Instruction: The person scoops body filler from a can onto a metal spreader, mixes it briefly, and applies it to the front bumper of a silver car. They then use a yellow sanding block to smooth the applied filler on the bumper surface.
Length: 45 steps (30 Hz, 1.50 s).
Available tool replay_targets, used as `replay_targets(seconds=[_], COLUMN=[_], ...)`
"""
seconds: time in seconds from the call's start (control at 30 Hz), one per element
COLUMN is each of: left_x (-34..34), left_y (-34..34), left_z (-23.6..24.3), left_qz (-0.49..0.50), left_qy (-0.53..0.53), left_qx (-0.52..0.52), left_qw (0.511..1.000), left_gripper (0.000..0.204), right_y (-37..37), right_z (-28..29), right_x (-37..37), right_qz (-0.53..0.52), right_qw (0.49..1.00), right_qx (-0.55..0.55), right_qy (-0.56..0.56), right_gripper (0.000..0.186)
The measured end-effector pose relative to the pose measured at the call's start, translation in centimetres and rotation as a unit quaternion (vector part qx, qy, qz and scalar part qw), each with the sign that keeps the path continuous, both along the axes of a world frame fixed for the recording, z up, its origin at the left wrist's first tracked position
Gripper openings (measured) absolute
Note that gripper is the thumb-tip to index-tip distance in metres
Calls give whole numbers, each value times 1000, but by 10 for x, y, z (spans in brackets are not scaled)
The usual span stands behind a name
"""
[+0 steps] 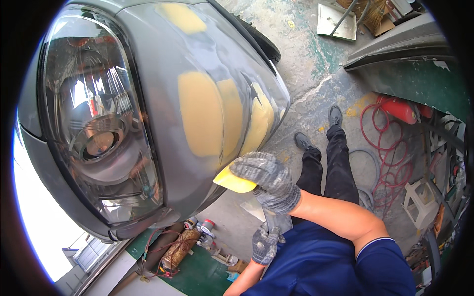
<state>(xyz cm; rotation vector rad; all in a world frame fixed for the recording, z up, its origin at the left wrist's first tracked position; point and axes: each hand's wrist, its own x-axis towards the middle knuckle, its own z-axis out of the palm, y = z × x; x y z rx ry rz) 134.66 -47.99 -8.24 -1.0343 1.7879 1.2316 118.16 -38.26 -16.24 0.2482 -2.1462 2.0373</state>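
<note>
My right hand [266,175], in a grey knit glove, grips a yellow putty spreader [234,180]. Its blade overlaps the lower edge of the grey car bumper [173,182] in view; I cannot tell whether they touch. Patches of tan filler [200,116] cover the bumper's corner, one of them uneven along a crease [259,121]. Lower down, close to my body, my left hand [266,245], gloved too, is closed around a flat grey plate [279,222], partly hidden by my right hand and wrist.
A large headlight [98,123] sits in the car's front at left. Red hose [390,153] lies coiled on the floor at right, near a red cylinder [397,109] and a plastic stool [419,204]. Bottles and cans [205,229] stand below the bumper. A dustpan [336,22] lies at the top.
</note>
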Motion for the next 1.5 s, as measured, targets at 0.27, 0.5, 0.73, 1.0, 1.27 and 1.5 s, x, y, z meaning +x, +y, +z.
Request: replay_targets(seconds=[0.27, 0.5, 0.73, 1.0, 1.27, 1.5], left_x=[14, 14, 9, 11, 2, -2], left_y=[-2, 1, -3, -12, -13, -5], left_z=[-3, -4, -4, -9, -7, -2], left_qz=[24, 20, 14, 27, -26, -21], left_qy=[-9, 6, 1, 16, 31, 24], left_qx=[4, 13, 15, 23, 11, -11], left_qw=[1000, 1000, 1000, 999, 999, 999], left_gripper=[18, 19, 19, 20, 18, 18], right_y=[69, 62, 52, 28, -9, 55], right_z=[16, 17, 13, 17, 12, 32], right_x=[-119, -145, -117, -54, 0, -69], right_qz=[-76, -47, -63, -77, -23, -50], right_qw=[996, 995, 995, 995, 1000, 998], right_qx=[21, 1, 22, 42, 10, -34], right_qy=[51, 88, 80, 53, 2, 12], right_gripper=[39, 44, 46, 46, 42, 43])
